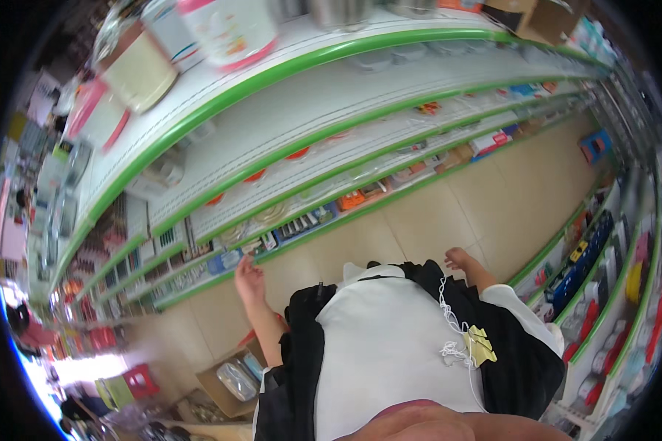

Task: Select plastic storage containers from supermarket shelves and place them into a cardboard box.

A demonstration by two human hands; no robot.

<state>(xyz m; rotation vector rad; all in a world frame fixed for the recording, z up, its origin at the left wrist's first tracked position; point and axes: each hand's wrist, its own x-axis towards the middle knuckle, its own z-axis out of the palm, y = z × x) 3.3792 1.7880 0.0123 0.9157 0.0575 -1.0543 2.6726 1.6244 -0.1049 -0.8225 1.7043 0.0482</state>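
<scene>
My left hand (pixel 250 278) hangs out to the left of my body, over the floor by the lowest shelf, with its fingers loosely bent and apart and nothing in them. Out to the right, above the tiles, is my right hand (pixel 457 258), small and a little blurred, its fingers slightly curled and apart; I see nothing held. Between the hands are my white shirt (pixel 386 342) and a black open garment (pixel 307 331). Tangled white cords (pixel 448 314) hang down my front beside a pale yellow piece (pixel 480 346) on the black garment.
Green-edged shelves (pixel 287 71) curve across the front, with plastic containers (pixel 229 33) on top and packaged goods lower down. More stocked shelving (pixel 596 308) stands at the right. At the lower left are a cardboard box (pixel 212 386) and a red plastic item (pixel 141 380). A person (pixel 30 331) shows at the far left.
</scene>
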